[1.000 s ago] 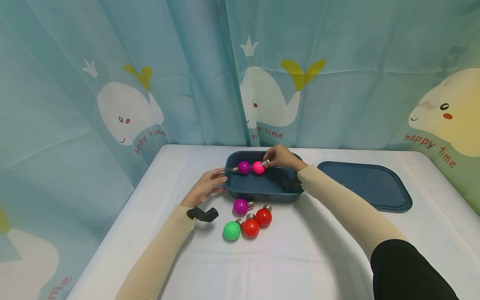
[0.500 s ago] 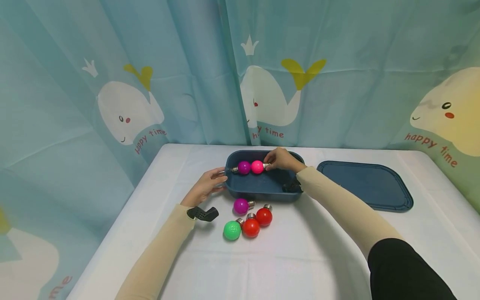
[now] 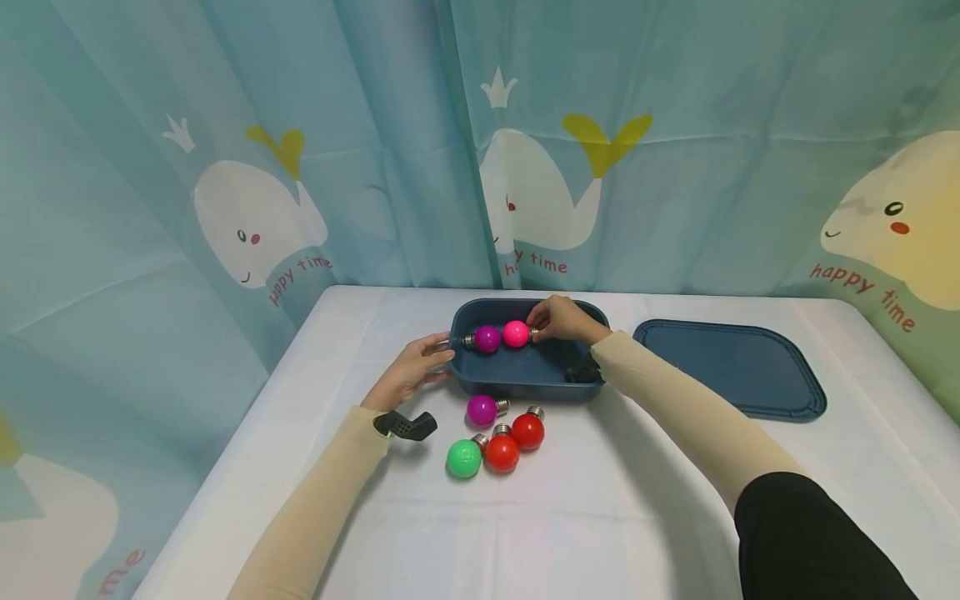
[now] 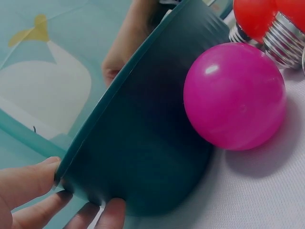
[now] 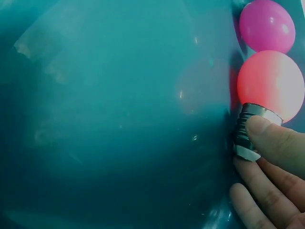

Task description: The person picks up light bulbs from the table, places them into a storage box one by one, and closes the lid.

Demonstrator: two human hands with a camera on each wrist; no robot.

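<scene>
My right hand (image 3: pixel 564 319) is inside the dark blue bin (image 3: pixel 547 392), pinching a pink light bulb (image 3: pixel 515 334) by its screw base. In the right wrist view, the thumb lies over that base (image 5: pixel 244 129) and a fingertip is at its end. Left of it in the bin lies a purple bulb (image 3: pixel 487 339), its base pointing left. My left hand (image 3: pixel 411 368) touches the bin's left end with nearly straight fingers. The left wrist view has its fingertips (image 4: pixel 116 206) against the outer wall and rim.
In front of the bin lie another purple bulb (image 3: pixel 482 412), two red bulbs (image 3: pixel 528 432) and a green bulb (image 3: pixel 464 459) on the white table (image 3: pixel 600 525). A flat dark blue tray-like lid (image 3: pixel 731 367) lies to the right. A printed curtain (image 3: pixel 405 167) hangs behind.
The pink bulb's base has gone from tilted up to nearly level, as my right hand lowered it slightly. My left hand has stayed at the bin's end.
</scene>
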